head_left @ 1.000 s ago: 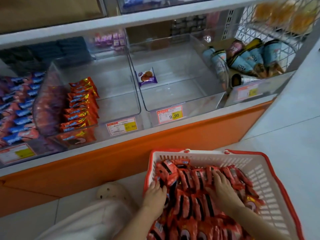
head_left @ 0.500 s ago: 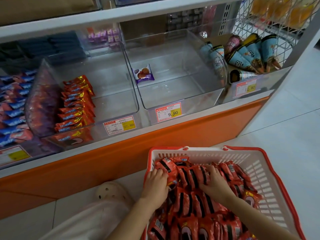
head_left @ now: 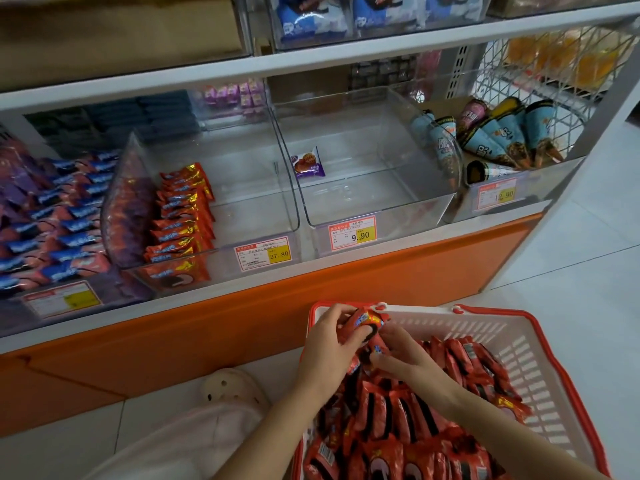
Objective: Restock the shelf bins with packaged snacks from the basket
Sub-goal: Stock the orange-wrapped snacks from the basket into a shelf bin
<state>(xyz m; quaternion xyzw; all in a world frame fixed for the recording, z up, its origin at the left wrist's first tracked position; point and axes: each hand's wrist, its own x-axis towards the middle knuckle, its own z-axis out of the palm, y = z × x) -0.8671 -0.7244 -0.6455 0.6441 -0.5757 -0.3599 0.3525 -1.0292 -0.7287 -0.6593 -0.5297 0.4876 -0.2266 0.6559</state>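
A pale trouser leg (head_left: 180, 441) and a cream shoe (head_left: 235, 389) are resting on the floor (head_left: 571, 271), left of the basket (head_left: 519, 344). The basket is holding a heap of red packs (head_left: 398, 431), lying mostly toward its near and left side.

Both hands are working at the basket's far left corner, about level with the rim. The left hand (head_left: 327, 344) is gripping a bunch (head_left: 365, 323) of these packs from the left, fingers curled over its top. The right hand (head_left: 410, 363) is taking the lower end of the bunch, fingers bent and pinching the wrappers from the right. The bunch is sitting between the two sets of fingers.

Beyond, on the shelf:
- The left bin (head_left: 287, 202) is carrying a row (head_left: 183, 209) of matching red packs along its left wall.
- The middle bin (head_left: 381, 188) is holding one purple pack (head_left: 309, 163), leaning at its left wall.
- The right bin (head_left: 526, 199) is holding wrapped cones (head_left: 502, 136).
- The far-left bin (head_left: 20, 306) is holding blue-and-pink packs (head_left: 52, 216).

Price tags are showing on the bin fronts. Blue bags (head_left: 346, 15) are sitting on the shelf above.
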